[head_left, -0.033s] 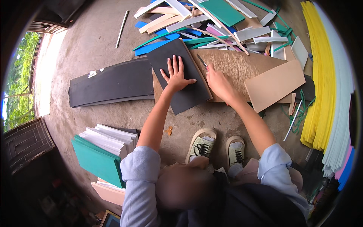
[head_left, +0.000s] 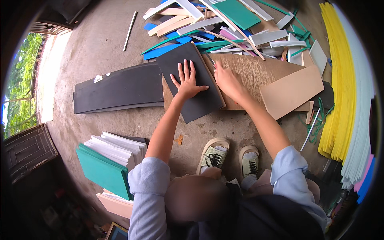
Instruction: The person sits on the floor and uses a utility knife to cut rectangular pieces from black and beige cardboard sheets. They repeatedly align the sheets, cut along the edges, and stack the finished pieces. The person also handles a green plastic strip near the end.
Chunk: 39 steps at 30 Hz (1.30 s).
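Observation:
My left hand lies flat with spread fingers on a black foam-like sheet, which is set at a slant on a tan sheet whose edge shows along its right side. Under them is a worn brown board on the floor. In my right hand is a slim knife with a bit of red near the grip. Its dark blade points up and left, close to the right edge of the black sheet; whether it touches is too small to tell.
Long black sheets lie left of the board, and a tan sheet rests on its right end. Beyond is a heap of coloured offcuts. Tall yellow sheets stand at right; green sheets and white ones stand at lower left.
My right hand with the knife has shifted slightly left and away from me, nearer the black sheet's edge. My left hand stays pressed in place on the sheet.

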Available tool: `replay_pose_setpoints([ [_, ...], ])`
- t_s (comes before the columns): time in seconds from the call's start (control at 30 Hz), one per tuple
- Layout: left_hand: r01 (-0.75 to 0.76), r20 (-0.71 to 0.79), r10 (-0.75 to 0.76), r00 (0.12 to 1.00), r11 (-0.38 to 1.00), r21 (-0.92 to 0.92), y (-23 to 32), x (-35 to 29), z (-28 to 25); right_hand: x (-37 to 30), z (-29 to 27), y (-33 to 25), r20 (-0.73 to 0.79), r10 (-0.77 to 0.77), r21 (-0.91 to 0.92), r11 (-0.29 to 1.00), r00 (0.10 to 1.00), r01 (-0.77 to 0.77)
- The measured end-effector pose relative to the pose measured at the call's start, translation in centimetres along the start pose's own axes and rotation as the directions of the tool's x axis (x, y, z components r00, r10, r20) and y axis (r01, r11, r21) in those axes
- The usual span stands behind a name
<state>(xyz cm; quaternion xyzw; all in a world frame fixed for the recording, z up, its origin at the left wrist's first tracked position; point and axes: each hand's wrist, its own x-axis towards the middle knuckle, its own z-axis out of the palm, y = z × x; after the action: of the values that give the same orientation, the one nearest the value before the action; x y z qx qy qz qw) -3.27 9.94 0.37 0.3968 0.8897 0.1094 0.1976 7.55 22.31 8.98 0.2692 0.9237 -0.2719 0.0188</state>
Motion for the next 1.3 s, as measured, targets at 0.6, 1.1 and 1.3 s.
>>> replay_pose_setpoints([
  [0.6, 0.006, -0.03, -0.007, 1.0, 0.999, -0.05, -0.5, 0.2, -0.2, 1.5, 2.7, -1.0, 0.276, 0.145, -0.061, 0.989, 0.95, -0.133],
  [1.1, -0.013, -0.017, 0.013, 1.0, 1.0, -0.022, -0.3, 0.8, -0.1, -14.7, 1.6, 2.5, 0.312, 0.209, -0.106, 0.977, 0.927, -0.185],
  [1.3, -0.013, -0.049, 0.012, 0.999, 0.999, -0.037, -0.6, 0.3, -0.2, -3.5, 0.0, 1.6, 0.041, 0.123, 0.04, 0.991, 0.992, -0.124],
])
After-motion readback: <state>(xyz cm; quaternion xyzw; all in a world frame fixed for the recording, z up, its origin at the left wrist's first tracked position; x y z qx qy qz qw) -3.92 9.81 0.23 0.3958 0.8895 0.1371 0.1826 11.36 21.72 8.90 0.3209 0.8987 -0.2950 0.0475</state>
